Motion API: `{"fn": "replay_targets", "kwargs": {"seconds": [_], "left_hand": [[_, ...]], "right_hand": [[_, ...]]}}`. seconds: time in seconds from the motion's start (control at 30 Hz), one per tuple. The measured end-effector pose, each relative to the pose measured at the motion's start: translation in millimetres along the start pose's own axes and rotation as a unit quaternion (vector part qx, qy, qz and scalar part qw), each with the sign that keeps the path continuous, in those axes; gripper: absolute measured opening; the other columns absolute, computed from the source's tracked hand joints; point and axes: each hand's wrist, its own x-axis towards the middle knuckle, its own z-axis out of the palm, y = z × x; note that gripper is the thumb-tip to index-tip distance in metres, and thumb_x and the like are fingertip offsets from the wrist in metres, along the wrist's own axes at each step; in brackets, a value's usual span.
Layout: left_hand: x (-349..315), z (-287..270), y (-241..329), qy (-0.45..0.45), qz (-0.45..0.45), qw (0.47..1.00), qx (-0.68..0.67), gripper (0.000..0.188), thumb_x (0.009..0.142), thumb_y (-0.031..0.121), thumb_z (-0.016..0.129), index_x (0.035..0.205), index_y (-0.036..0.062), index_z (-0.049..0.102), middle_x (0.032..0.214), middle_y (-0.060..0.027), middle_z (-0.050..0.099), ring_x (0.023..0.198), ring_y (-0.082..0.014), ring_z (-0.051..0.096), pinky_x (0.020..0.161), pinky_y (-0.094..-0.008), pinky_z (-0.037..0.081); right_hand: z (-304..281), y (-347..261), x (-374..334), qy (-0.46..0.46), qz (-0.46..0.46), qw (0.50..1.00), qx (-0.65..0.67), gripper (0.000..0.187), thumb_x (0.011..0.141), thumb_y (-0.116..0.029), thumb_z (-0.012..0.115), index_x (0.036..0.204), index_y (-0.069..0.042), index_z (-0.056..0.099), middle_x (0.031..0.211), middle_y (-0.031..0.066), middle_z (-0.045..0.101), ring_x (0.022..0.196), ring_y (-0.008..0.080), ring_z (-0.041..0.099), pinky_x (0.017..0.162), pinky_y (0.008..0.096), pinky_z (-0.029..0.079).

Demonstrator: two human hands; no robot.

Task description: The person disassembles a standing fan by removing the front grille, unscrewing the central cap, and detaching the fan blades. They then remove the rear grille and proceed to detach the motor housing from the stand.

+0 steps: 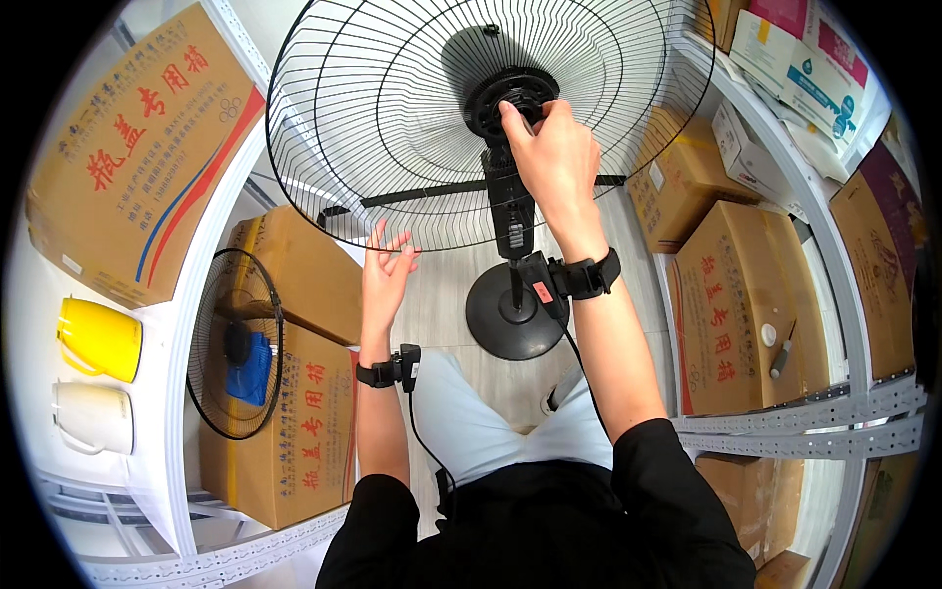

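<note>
A black pedestal fan stands in front of me, with its round base (517, 312) on the floor and its upright below the motor. No blades show on it. The wire rear guard (334, 128) spreads wide around the hub (488, 103). My right hand (559, 162) is closed at this hub, thumb and fingers bent round its centre; the exact part pinched is partly hidden. Down at the guard's lower left rim is my left hand (385, 275), fingers apart and touching or just beside the wire. Each wrist wears a black strap with a small cabled device.
Shelves flank me. On the left, another round wire guard (196, 373) leans against cartons (304, 442), a blue item (257, 368) by it. A yellow jug (103, 339) and white jug (93, 417) stand nearby. A right-hand carton (731, 255) carries a grey-handled tool (780, 361).
</note>
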Motion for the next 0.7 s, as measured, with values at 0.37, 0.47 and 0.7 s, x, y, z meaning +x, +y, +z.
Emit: {"fn": "replay_targets", "kwargs": {"seconds": [0.37,0.47,0.7], "left_hand": [[0,0,-4,0.002,0.005,1.000,0.003,0.063,0.095,0.007,0.054,0.148,0.0043,0.021,0.125,-0.0190,0.055,0.097,-0.0197,0.064,0.080,-0.0275,0.054],[-1,-1,-3,-0.012,-0.002,1.000,0.001,0.063,0.094,0.009,0.056,0.148,0.0057,0.023,0.124,-0.0187,0.055,0.096,-0.0181,0.064,0.079,-0.0279,0.053],[-7,-4,2,-0.021,-0.009,1.000,-0.009,0.063,0.094,0.009,0.057,0.147,0.0064,0.025,0.123,-0.0193,0.055,0.092,-0.0176,0.065,0.078,-0.0272,0.053]], "right_hand": [[-4,0,16,-0.074,0.107,0.989,0.068,0.061,0.078,-0.044,0.071,0.096,0.011,0.050,0.084,0.0270,0.065,0.081,0.0412,0.066,0.072,0.0427,0.054],[-2,-11,-1,0.054,-0.075,0.995,-0.023,0.053,0.072,-0.023,0.079,0.101,0.008,0.046,0.102,0.0269,0.056,0.096,0.0395,0.057,0.080,0.0433,0.050],[-10,4,-1,0.008,0.011,0.999,0.040,0.071,0.066,-0.041,0.083,0.107,0.010,0.052,0.092,0.0230,0.062,0.089,0.0376,0.061,0.077,0.0456,0.051]]}}
